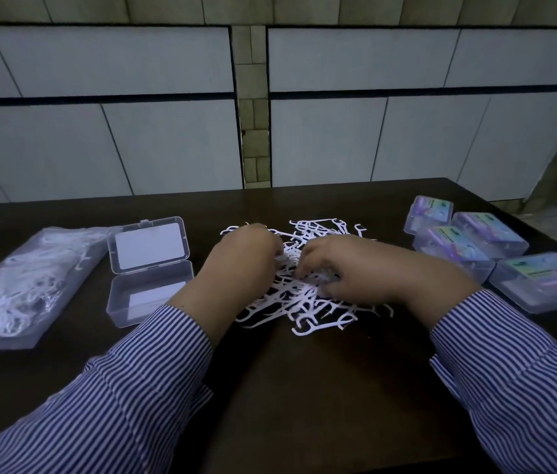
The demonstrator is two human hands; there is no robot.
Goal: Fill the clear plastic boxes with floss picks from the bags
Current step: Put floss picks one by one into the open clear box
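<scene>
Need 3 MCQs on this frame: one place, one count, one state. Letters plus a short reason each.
1. Where is the open clear box?
A. left of the floss pick pile
B. right of it
C. on the bag

2. How many closed labelled boxes are at right?
A. two
B. four
C. six

3. The open box is:
A. full
B. half full
C. holding no picks

Key: 1 A, it sits between bag and pile. 2 B, four lids show. 3 C, only a white card shows in its base.

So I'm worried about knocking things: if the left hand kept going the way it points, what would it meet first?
Probably only more of the loose floss picks; the left hand points away over the pile, then bare table.
</scene>
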